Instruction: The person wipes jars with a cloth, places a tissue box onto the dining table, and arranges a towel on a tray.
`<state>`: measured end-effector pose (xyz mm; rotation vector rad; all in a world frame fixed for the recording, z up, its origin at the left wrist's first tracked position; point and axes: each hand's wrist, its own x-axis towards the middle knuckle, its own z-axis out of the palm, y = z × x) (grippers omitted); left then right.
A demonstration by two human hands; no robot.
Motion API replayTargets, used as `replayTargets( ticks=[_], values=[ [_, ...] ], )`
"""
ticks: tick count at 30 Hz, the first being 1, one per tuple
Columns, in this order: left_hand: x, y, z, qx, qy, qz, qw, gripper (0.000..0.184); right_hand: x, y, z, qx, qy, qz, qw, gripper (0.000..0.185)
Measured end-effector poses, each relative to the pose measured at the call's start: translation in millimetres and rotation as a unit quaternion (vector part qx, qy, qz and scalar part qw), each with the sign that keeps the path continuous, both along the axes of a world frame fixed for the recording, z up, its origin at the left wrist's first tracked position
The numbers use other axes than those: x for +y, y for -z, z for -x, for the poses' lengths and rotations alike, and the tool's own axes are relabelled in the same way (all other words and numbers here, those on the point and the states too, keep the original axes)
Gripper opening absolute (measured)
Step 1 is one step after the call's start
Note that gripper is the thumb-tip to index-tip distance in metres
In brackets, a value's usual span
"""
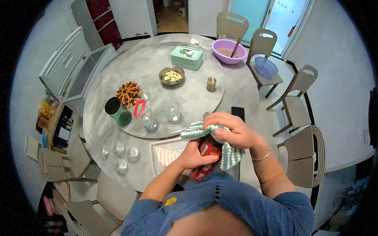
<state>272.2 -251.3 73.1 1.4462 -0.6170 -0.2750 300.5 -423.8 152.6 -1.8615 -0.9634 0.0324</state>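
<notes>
A red container (pixel 205 170), held tilted close to the body, has my left hand (pixel 195 156) wrapped round its side. Over its top end lies a green-and-white striped knitted cloth (pixel 232 156), and my right hand (pixel 236 131) is closed over the cloth there. The cloth hangs down on both sides, and the container's top is mostly hidden under it. Below my left hand a white ribbed tray (pixel 154 162) rests at the table's near edge, with an orange-and-white striped cloth (pixel 167 156) in it. A black phone (pixel 238 113) lies just beyond my right hand.
On the round marble table (pixel 94 129) stand a green jar (pixel 119 112), glass cups (pixel 172 110), small glasses, a wooden trivet (pixel 128 94), a metal bowl (pixel 171 75), a green tissue box (pixel 186 58) and a purple basin (pixel 229 51). Chairs (pixel 301 157) surround the table.
</notes>
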Motion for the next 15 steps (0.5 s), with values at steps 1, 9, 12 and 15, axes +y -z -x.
replayTargets(
  ticks=[1,9,12,15],
  values=[
    [2,-1,2,0.046,0.009,0.004,0.999,0.077,0,8,0,0.050,-0.006,-0.056,0.997,0.029],
    [-14,3,8,0.105,-0.089,0.149,0.979,0.062,38,52,37,0.133,0.263,-0.285,0.912,0.058],
    [-13,-1,3,0.055,-0.167,0.121,0.977,0.051,50,77,60,0.048,0.330,-0.091,0.938,0.066],
    [-8,3,-2,0.023,-0.239,0.096,0.966,0.046,56,80,69,-0.046,0.311,-0.017,0.949,0.067]
  ],
)
